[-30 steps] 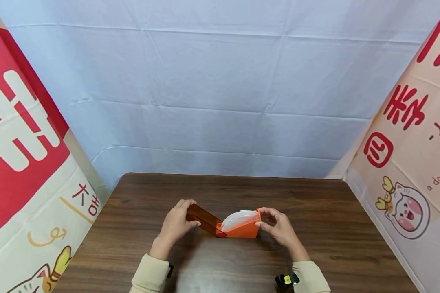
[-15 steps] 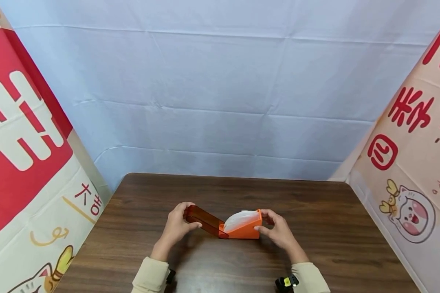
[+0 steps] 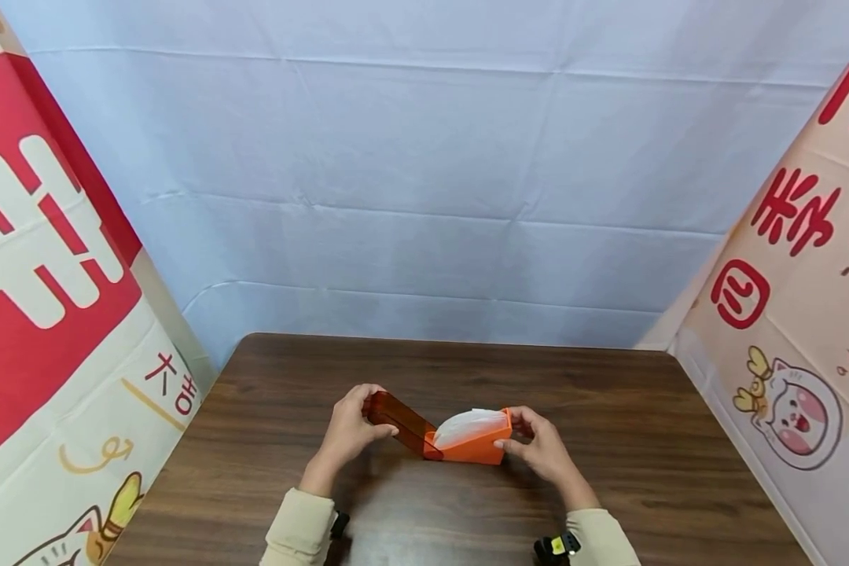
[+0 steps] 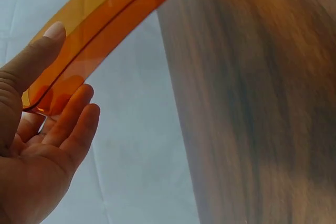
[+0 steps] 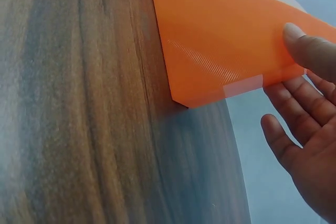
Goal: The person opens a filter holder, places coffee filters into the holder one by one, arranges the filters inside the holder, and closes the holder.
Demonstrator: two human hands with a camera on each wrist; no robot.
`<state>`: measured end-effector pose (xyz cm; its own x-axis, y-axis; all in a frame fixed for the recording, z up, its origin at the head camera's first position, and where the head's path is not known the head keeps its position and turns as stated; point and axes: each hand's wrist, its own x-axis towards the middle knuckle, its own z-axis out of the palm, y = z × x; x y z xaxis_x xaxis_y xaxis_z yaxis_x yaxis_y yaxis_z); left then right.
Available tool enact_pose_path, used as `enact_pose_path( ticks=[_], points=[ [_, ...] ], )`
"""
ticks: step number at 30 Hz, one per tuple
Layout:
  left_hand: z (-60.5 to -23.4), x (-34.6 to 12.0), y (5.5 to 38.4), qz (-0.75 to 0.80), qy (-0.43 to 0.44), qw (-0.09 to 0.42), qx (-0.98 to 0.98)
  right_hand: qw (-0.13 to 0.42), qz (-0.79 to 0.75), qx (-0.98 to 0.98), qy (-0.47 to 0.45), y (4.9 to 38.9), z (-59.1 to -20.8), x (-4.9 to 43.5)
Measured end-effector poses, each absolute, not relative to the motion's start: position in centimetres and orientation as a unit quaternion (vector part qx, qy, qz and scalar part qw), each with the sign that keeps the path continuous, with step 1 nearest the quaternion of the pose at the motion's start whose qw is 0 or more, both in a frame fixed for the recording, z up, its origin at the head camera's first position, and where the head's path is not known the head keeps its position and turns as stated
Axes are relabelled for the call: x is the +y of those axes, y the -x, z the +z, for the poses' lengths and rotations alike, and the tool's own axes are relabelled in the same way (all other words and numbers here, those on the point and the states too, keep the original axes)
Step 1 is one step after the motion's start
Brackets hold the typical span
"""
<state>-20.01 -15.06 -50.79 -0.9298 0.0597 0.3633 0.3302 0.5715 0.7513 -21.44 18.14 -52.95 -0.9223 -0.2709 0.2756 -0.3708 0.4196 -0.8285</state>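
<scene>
An orange disc case (image 3: 475, 450) stands on the table with its see-through amber lid (image 3: 400, 419) swung open to the left. White rounded sleeves or sheets (image 3: 467, 426) fan up out of it. With thumb and fingers, my left hand (image 3: 350, 428) holds the lid's free end; the left wrist view has the thumb on one side of the lid (image 4: 97, 24) and fingers on the other. At the taller right end, my right hand (image 3: 541, 448) grips the case, its thumb on the orange side wall (image 5: 226, 40) in the right wrist view. The hinge joins lid and case at the left.
Beneath lies a dark wood-grain table (image 3: 290, 369). A pale blue cloth (image 3: 410, 173) hangs behind it. Printed cloths flank the table on the left (image 3: 106, 330) and right (image 3: 750, 330). Dark straps with small devices (image 3: 557, 545) sit at the wrists.
My left hand has moved a little rightward and upward, and the lid stands slightly steeper. The case and right hand have shifted slightly right in the picture, partly because the head view moved.
</scene>
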Motion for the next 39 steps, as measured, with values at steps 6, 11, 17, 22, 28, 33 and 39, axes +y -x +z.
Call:
enact_pose_path(
  ticks=[6,11,17,22,28,33,39],
  points=[
    [-50.2,-14.4,20.1,-0.461,0.120,0.144,-0.867,0.046,0.517,-0.835,-0.181,21.5,-53.1,18.0],
    [-50.0,-13.8,20.4,-0.455,0.131,0.134,-0.871,0.032,0.520,-0.838,-0.160,21.5,-53.1,17.9],
    [-50.1,-13.3,20.6,-0.452,0.132,0.135,-0.872,0.024,0.515,-0.839,-0.174,21.8,-53.0,18.0],
    [-49.9,-12.9,20.4,-0.455,0.140,0.127,-0.870,0.010,0.520,-0.830,-0.200,22.2,-52.7,18.1],
    [-49.7,-12.1,20.5,-0.444,0.143,0.119,-0.876,-0.027,0.552,-0.802,-0.227,21.9,-50.9,17.7],
    [-49.6,-11.7,20.4,-0.444,0.153,0.122,-0.875,-0.047,0.565,-0.797,-0.208,21.2,-49.1,17.1],
    [-49.7,-11.4,20.5,-0.438,0.170,0.127,-0.874,-0.062,0.580,-0.795,-0.164,20.9,-48.6,16.8]
  ],
)
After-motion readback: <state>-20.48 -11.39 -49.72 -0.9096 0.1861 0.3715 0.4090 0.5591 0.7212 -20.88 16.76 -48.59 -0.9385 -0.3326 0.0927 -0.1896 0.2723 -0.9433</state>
